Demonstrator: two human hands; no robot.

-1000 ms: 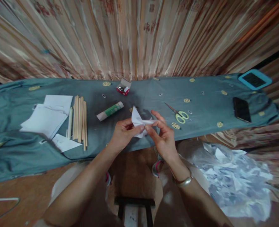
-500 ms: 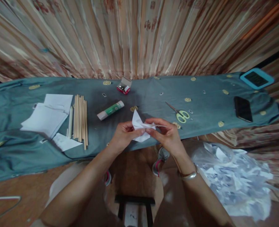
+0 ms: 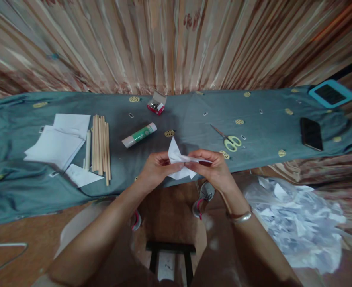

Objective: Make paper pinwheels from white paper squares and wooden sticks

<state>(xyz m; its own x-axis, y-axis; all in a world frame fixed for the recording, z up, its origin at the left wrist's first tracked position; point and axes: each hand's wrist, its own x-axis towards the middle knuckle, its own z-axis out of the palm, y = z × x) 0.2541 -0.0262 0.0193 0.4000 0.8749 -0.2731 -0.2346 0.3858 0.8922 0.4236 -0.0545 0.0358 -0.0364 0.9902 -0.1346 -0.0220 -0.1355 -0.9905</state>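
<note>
A folded white paper pinwheel shape (image 3: 175, 152) is held over the table's front edge, its pointed corners sticking out in several directions. My left hand (image 3: 155, 169) pinches its left side with thumb and fingers. From the right, my right hand (image 3: 210, 166) grips the paper near its centre, and one corner pokes out between the fingers. Both thumbs nearly meet at the middle, hiding part of the folds. Beyond the hands lie a green and white glue stick (image 3: 139, 134) and scissors (image 3: 229, 140) with pale green handles.
Left on the cloth-covered table (image 3: 188, 115) are white paper sheets (image 3: 56, 145) and wooden sticks (image 3: 101, 145). A small red box (image 3: 156, 104) stands open at the back. Rightward sit a phone (image 3: 311, 133) and a blue-framed device (image 3: 331, 93). A plastic bag of paper pieces (image 3: 298, 223) rests below.
The view has shifted slightly. Both hands keep their pinch on the paper, and a lower corner of it now shows more beneath the right thumb.
</note>
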